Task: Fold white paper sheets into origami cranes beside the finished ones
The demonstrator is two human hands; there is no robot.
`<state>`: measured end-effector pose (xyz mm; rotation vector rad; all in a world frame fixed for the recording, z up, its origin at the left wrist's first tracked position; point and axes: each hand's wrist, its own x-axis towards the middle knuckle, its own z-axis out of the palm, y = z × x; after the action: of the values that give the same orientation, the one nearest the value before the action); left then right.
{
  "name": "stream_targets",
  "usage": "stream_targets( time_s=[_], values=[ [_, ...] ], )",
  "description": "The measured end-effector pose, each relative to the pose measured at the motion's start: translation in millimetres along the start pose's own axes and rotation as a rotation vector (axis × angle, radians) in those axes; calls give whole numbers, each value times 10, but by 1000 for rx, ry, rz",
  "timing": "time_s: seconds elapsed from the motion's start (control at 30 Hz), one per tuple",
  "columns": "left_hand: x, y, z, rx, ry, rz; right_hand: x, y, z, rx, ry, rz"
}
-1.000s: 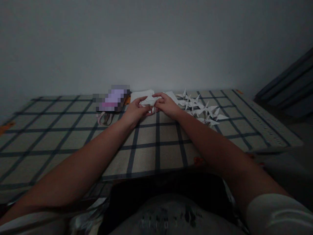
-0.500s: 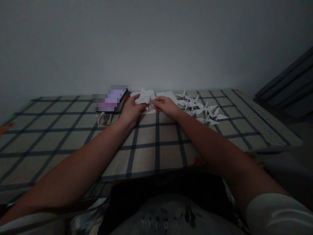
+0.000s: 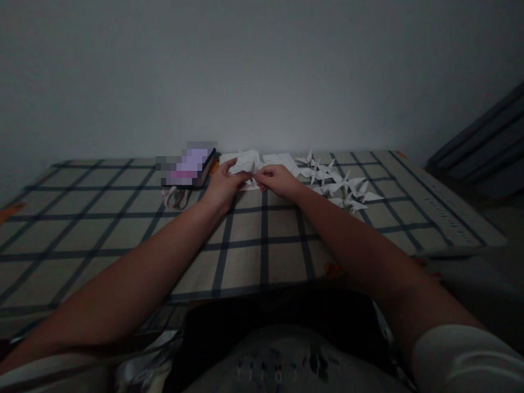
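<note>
Head view: the left hand (image 3: 221, 185) pinched a folded white paper (image 3: 247, 158) between thumb and fingers, while the right hand (image 3: 282, 180) pinched its near right edge, fingertips pressed together. The paper sat at twelve o'clock, above the far side of the cloth-covered surface (image 3: 262, 256). One second earlier, the forefingers had arched apart over it; now the thumbs had drawn close at its near edge. From the paper, a flat white sheet (image 3: 280, 161) lay just beside at three o'clock, folded paper cranes (image 3: 350, 183) toward four, and a phone (image 3: 192, 164) with blurred-out screen at nine. Lettering on the cloth, at four o'clock, and the shirt print (image 3: 278, 374), at six, were illegible.
</note>
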<state>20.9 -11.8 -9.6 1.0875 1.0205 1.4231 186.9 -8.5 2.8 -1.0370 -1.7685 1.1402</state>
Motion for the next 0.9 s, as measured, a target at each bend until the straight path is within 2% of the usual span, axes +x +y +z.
stream_targets(
  time_s=[0.27, 0.4, 0.57, 0.73, 0.9],
  values=[
    [65, -77, -24, -7, 38, 112, 11, -1, 22, 2, -45, 24],
    [65, -66, -29, 13, 61, 101, 20, 33, 27, 36, -45, 22],
    [52, -16, -44, 38, 87, 33, 11, 53, 27, -35, -37, -48],
    [-8, 42, -20, 66, 37, -63, 36, 68, -18, -30, 139, -140],
    [-86, 35, 21, 129, -115, -88, 72, 92, -128, -224, 158, -297]
  ],
)
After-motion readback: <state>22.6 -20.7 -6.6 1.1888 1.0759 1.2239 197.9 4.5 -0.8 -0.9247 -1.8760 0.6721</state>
